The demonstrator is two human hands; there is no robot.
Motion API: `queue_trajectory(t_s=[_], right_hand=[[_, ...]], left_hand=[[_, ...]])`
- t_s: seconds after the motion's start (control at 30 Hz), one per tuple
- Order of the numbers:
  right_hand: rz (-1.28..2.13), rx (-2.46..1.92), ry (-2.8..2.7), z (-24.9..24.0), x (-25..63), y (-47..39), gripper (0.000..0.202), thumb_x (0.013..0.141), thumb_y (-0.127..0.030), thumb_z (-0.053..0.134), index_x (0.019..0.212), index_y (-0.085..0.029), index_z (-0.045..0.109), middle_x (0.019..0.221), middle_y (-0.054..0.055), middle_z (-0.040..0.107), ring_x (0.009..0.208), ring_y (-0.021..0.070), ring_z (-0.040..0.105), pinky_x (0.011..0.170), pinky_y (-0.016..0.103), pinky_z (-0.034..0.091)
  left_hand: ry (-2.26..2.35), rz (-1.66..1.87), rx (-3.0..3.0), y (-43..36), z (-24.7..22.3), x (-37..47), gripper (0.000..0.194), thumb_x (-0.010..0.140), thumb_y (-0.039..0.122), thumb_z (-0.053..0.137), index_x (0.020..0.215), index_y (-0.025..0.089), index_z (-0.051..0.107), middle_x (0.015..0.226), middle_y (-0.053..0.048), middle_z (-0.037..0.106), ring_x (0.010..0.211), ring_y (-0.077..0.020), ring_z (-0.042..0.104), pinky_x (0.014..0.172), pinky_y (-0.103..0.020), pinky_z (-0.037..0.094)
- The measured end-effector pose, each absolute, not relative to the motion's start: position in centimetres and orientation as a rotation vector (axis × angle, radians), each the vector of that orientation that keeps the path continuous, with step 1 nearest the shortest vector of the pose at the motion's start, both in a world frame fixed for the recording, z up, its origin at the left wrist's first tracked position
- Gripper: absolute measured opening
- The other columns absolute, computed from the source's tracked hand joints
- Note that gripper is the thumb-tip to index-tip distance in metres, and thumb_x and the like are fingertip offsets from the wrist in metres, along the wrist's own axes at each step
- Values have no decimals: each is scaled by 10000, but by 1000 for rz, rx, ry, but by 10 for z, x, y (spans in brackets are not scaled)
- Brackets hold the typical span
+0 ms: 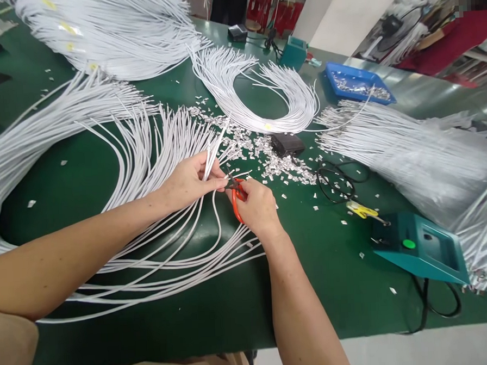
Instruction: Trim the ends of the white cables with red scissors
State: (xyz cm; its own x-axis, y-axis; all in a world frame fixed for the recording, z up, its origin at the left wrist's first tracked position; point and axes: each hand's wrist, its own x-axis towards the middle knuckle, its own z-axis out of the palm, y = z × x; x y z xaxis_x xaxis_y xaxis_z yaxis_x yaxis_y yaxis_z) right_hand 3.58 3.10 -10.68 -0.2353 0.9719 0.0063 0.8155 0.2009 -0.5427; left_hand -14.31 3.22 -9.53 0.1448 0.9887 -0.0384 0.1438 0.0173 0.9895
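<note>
My left hand [198,176] is closed around a few white cables [212,159], whose ends stick up past the fingers. Thumb and index finger pinch one cable close to its tip. In my right hand [259,206] is a pair of scissors [237,204] with orange handles. Its dark blades meet the cable tip at my left fingertips; whether they are closed on it I cannot tell. A large loop of white cables [124,172] lies on the table under and left of my hands. Small silvery offcuts [287,166] are scattered just beyond my right hand.
On the green table [323,309] lie a bagged cable bundle [421,151], a coiled bundle [260,113] and a big pile of cables [117,31]. A teal device [422,249], a black box [287,143] and a blue tray [359,86] stand to the right. Another person's red sleeve [456,40] shows behind.
</note>
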Motion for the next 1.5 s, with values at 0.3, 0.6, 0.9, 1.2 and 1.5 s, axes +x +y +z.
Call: queue_trajectory(t_s=[0.3,0.6,0.9,1.2,1.5], right_hand=[[613,-1647,-2133,-108,37,33,305,837,-363,584,604,-191,490,715,3,513,594,110,390,559,268,254],[1183,-1402,-1433,-101,32,33,225,744,-401,677,758,-177,680,723,-6,627,654,123,512,645,264,402],[1430,-1182,-991,-104,19,31,117,670,-270,726,633,-170,678,559,-34,539,634,112,517,645,255,403],[1678,-974,-833,-106,11,28,177,673,-258,661,550,-179,561,533,-41,482,551,95,419,586,259,356],[1148,-1334,-1066,-102,23,29,186,714,-334,681,804,-174,707,740,-5,636,669,118,521,691,268,429]], left_hand=[[1214,1027,1333,32,-94,-141,192,742,256,718,795,165,558,832,-33,706,725,-169,690,727,-315,549],[1259,1030,1372,30,-96,-140,213,735,251,727,806,166,545,762,-9,690,718,-174,699,690,-294,550],[1323,1016,1455,26,-100,-137,213,716,246,744,832,169,581,775,4,678,695,-136,654,683,-271,523],[919,891,1141,29,-98,-137,227,800,229,662,772,182,441,717,16,668,624,-105,601,689,-280,471],[995,860,1109,30,-95,-138,277,766,251,706,789,181,438,735,-7,695,648,-135,653,656,-280,459]])
